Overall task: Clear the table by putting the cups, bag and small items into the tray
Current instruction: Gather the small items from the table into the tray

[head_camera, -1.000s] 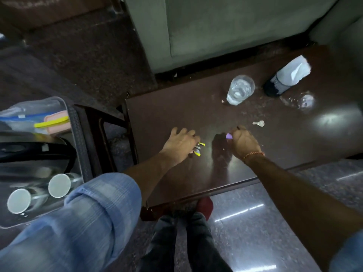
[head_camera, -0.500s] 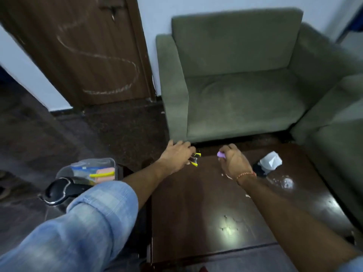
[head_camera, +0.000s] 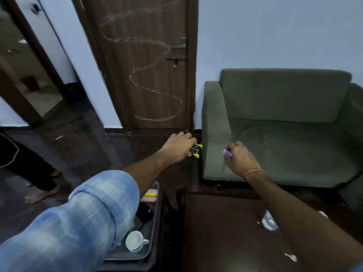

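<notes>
My left hand (head_camera: 179,147) is raised in the air and grips a bundle of small yellow-and-black items (head_camera: 196,150). My right hand (head_camera: 238,159) is also lifted and pinches a small purple item (head_camera: 227,152). The grey tray (head_camera: 151,250) lies low at the left of the dark wooden table (head_camera: 225,236), partly behind my left sleeve. A white cup (head_camera: 135,241) lies in it, with a pink and yellow thing (head_camera: 150,195) at its far end and a black object (head_camera: 144,213) between. A clear glass (head_camera: 270,222) shows on the table beside my right forearm.
A green sofa (head_camera: 284,124) stands behind the table. A brown door (head_camera: 145,61) is ahead, an open doorway (head_camera: 25,75) to its left. A person's bare foot (head_camera: 40,194) and dark trouser leg are on the floor at left. White scraps (head_camera: 291,257) lie on the table.
Both hands have lifted off the table with their items. The view has tipped upward, so the door, the wall and the sofa back now fill the frame, and the table has dropped low.
</notes>
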A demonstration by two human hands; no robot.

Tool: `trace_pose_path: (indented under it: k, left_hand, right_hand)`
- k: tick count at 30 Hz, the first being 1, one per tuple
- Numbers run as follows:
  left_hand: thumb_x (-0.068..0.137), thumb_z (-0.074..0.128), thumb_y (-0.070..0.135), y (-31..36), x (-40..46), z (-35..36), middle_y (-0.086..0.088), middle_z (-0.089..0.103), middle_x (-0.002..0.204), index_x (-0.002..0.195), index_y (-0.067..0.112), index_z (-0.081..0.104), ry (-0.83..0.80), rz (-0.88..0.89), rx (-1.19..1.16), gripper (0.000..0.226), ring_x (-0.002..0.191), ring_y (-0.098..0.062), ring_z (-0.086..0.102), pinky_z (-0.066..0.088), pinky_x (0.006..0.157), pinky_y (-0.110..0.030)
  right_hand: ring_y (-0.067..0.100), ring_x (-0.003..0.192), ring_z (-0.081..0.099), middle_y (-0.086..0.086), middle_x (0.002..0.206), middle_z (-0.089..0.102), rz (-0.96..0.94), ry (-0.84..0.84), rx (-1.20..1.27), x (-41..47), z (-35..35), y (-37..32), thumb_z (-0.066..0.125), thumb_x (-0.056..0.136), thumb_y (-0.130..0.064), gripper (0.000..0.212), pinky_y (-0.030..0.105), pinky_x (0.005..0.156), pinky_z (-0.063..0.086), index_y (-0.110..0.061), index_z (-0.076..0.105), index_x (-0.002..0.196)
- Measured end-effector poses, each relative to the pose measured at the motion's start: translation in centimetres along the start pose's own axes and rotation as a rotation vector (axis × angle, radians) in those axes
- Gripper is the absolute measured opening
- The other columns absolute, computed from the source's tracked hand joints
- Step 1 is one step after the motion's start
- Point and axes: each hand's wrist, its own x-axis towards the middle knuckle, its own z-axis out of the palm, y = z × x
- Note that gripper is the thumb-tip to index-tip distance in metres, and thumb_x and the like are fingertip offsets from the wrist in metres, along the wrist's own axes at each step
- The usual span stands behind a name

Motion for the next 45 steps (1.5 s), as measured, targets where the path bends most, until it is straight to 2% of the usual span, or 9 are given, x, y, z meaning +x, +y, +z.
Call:
trace_pose_path:
  k: [9,12,15,19,24,29,35,39,45]
  left_hand:
    - [0.084,0.072,0.023,-17.7,-9.1,7.4,-0.006,0.052,0.120,0.123,0.019,0.056,-0.188,-0.109,-0.155,0.042,0.112,-0.027,0.049,0.049,0.084,-0.043]
    - [0.086,0.068,0.022,-22.0,-12.8,11.9,-0.007,0.051,0.121,0.123,0.019,0.056,-0.267,-0.166,-0.181,0.040,0.114,-0.027,0.050,0.050,0.086,-0.043]
    - [0.088,0.064,0.020,-24.6,-15.4,16.5,-0.007,0.049,0.122,0.122,0.019,0.055,-0.323,-0.212,-0.224,0.036,0.116,-0.029,0.051,0.049,0.086,-0.045]
    - [0.089,0.061,0.020,-25.6,-17.3,21.9,-0.007,0.051,0.119,0.122,0.020,0.056,-0.376,-0.249,-0.301,0.033,0.112,-0.031,0.057,0.050,0.084,-0.045]
    - [0.089,0.063,0.024,-25.8,-18.5,27.0,0.000,0.047,0.138,0.125,0.023,0.057,-0.463,-0.286,-0.352,0.037,0.115,-0.027,0.060,0.053,0.087,-0.042]
    - [0.093,0.061,0.021,-26.6,-18.1,29.7,0.000,0.032,0.152,0.133,0.020,0.052,-0.506,-0.271,-0.348,0.041,0.128,-0.026,0.049,0.050,0.097,-0.044]
    - [0.096,0.054,0.016,-26.5,-16.7,31.8,-0.007,0.047,0.137,0.138,0.016,0.044,-0.547,-0.209,-0.194,0.043,0.129,-0.027,0.048,0.052,0.092,-0.044]
    - [0.095,0.054,0.013,-26.3,-16.7,32.9,-0.008,0.047,0.138,0.137,0.015,0.046,-0.551,-0.188,-0.153,0.043,0.128,-0.027,0.048,0.052,0.092,-0.045]
    - [0.092,0.055,0.004,-26.0,-16.7,33.5,-0.011,0.048,0.134,0.132,0.012,0.051,-0.578,-0.131,-0.102,0.041,0.122,-0.030,0.052,0.054,0.090,-0.046]
  right_hand:
    - [0.031,0.086,0.062,0.011,0.096,0.057,-0.075,-0.232,0.110,4.4,13.8,-15.1,0.068,0.084,-0.018,0.013,0.037,0.078,0.053,-0.011,0.067,0.094]
    - [0.024,0.086,0.063,0.003,0.095,0.056,-0.097,-0.349,0.132,5.0,18.6,-19.3,0.068,0.083,-0.022,0.010,0.032,0.078,0.052,-0.016,0.067,0.091]
    - [0.028,0.091,0.063,0.008,0.100,0.060,-0.109,-0.465,0.119,4.7,23.3,-21.5,0.060,0.086,-0.018,0.012,0.035,0.080,0.052,-0.014,0.069,0.093]
    - [0.031,0.098,0.062,0.013,0.106,0.061,-0.129,-0.584,0.069,4.2,28.7,-22.3,0.059,0.090,-0.022,0.019,0.038,0.085,0.050,-0.011,0.069,0.102]
    - [0.028,0.094,0.063,0.012,0.099,0.068,-0.124,-0.676,0.086,4.4,33.7,-22.7,0.055,0.093,-0.022,0.018,0.029,0.079,0.045,-0.010,0.069,0.094]
    - [0.027,0.090,0.064,0.009,0.094,0.070,-0.165,-0.751,0.030,5.3,37.5,-23.9,0.048,0.096,-0.028,0.025,0.036,0.079,0.051,-0.012,0.067,0.092]
    - [0.029,0.100,0.063,0.008,0.104,0.071,-0.273,-0.812,-0.056,6.7,40.8,-25.0,0.056,0.087,-0.027,0.017,0.036,0.084,0.050,-0.018,0.068,0.095]
    - [0.030,0.103,0.062,0.011,0.106,0.071,-0.300,-0.822,-0.121,6.8,42.0,-24.9,0.059,0.087,-0.036,0.023,0.035,0.085,0.047,-0.019,0.071,0.097]
    - [0.031,0.105,0.063,0.011,0.109,0.071,-0.286,-0.825,-0.098,6.9,41.8,-24.8,0.064,0.082,-0.027,0.026,0.036,0.087,0.051,-0.019,0.070,0.105]
